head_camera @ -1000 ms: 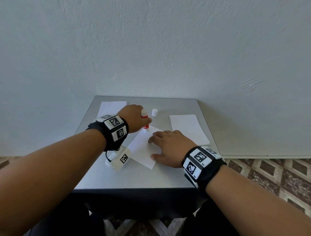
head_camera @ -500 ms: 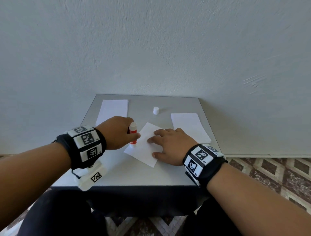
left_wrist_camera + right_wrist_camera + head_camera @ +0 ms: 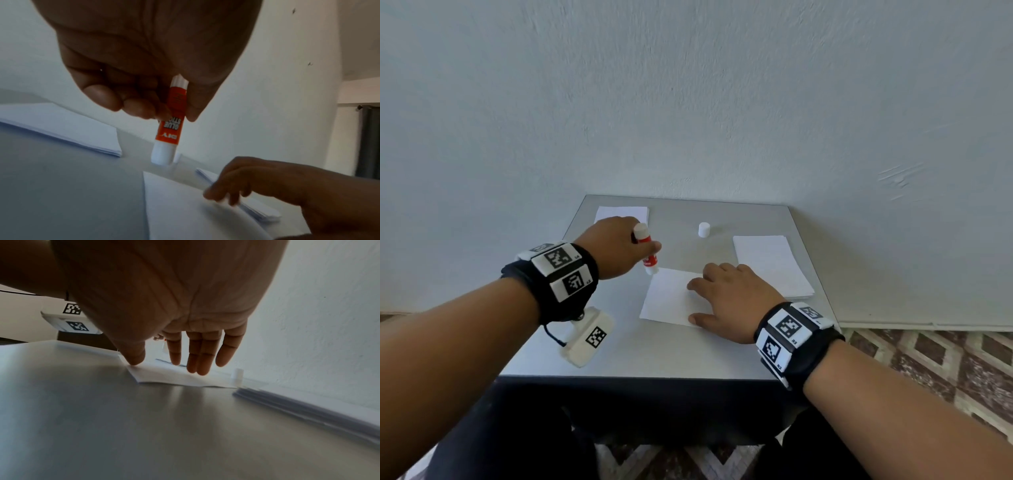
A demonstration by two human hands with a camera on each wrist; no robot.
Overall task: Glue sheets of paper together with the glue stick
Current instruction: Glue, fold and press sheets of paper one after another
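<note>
Left hand grips glue stick between thumb and curled fingers, uncapped end down, just beside far-left corner of single sheet at centre of grey table; right hand flat, fingers straight, spread, pressing sheet; cap upright beyond; paper stacks left and right

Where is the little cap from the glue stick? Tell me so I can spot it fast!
Look at the grey table by the wall. Near its far edge, between two piles of white paper, stands the cap. It is the only small, upright white tube there; everything else white lies flat.
</note>
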